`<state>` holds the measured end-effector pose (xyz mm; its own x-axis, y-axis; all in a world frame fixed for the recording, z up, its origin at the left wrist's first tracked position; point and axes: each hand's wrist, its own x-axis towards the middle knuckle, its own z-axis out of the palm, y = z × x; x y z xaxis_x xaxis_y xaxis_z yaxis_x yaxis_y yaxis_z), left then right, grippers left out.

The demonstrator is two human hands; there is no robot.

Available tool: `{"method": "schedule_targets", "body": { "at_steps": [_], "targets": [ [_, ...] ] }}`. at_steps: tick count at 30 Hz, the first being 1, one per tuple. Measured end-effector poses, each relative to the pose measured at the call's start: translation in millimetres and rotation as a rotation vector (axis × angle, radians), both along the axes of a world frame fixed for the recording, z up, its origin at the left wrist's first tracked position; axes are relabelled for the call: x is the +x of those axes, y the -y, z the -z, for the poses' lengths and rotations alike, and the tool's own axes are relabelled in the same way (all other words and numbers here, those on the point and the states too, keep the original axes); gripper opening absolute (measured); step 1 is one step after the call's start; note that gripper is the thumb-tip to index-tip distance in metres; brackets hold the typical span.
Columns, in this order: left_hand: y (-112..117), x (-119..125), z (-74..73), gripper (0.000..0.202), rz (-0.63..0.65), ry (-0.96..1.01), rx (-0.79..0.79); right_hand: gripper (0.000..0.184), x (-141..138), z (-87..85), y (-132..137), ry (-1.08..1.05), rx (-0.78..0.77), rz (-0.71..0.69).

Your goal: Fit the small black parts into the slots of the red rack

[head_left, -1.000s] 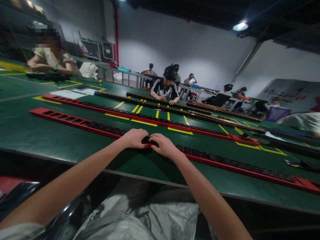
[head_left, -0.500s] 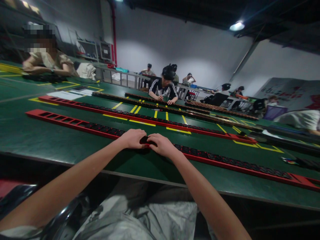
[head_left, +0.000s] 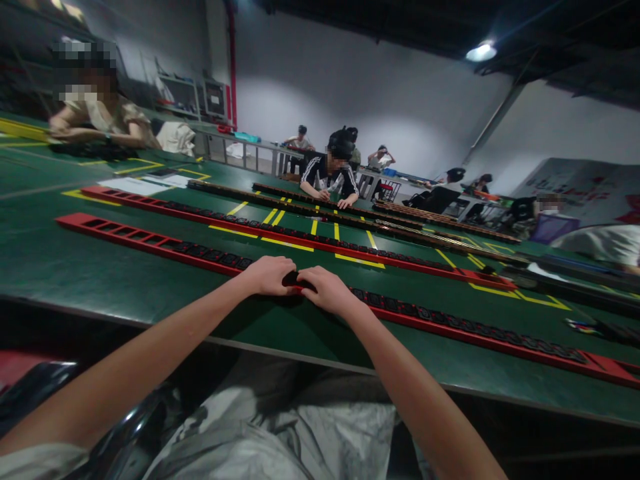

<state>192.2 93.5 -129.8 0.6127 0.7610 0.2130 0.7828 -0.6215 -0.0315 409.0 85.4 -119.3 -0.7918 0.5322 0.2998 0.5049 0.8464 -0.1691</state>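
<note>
A long red frame (head_left: pixel 465 339) with a row of slots lies along the near side of the green table. Black square pieces (head_left: pixel 215 256) fill most of its slots, while several slots at its left end show no piece. My left hand (head_left: pixel 270 275) is closed over the frame's middle, fingers curled on its far side and thumb near the front edge. Right beside it my right hand (head_left: pixel 325 288) grips the same stretch with bent fingers. A black piece (head_left: pixel 291 279) shows between the two hands; whether the fingers press it or only the frame is hidden.
Behind lies a second red frame (head_left: pixel 325 247) with black pieces, then long dark strips (head_left: pixel 280 200). Yellow tape (head_left: pixel 287 244) marks the green table (head_left: pixel 150 293). A person (head_left: pixel 333 173) works across the table; another person (head_left: pixel 100 113) leans on it at left. Paper sheets (head_left: pixel 133 186) lie at back left.
The whole view has shifted slightly. Both hands stay at the same place on the red frame, with no clear change in their grip.
</note>
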Motion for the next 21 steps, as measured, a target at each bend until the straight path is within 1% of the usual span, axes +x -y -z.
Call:
{"method": "schedule_targets", "body": {
  "at_steps": [6,14,17,21],
  "targets": [
    [0.9,0.5,-0.8,0.05,-0.002,0.001,0.007,0.022,0.0,0.0,0.0,0.004,-0.001,-0.008],
    [-0.5,-0.7,0.5,0.052,0.003,0.003,0.001,0.02,1.9,5.1,-4.5,-0.042,0.008,-0.031],
    [-0.1,-0.6,0.6,0.052,0.001,0.008,0.006,0.021,0.8,3.5,-2.0,-0.035,0.009,-0.027],
    [0.3,-0.3,0.2,0.05,0.003,0.012,-0.001,0.026,-0.6,-0.1,1.9,-0.017,-0.007,0.002]
  ]
}}
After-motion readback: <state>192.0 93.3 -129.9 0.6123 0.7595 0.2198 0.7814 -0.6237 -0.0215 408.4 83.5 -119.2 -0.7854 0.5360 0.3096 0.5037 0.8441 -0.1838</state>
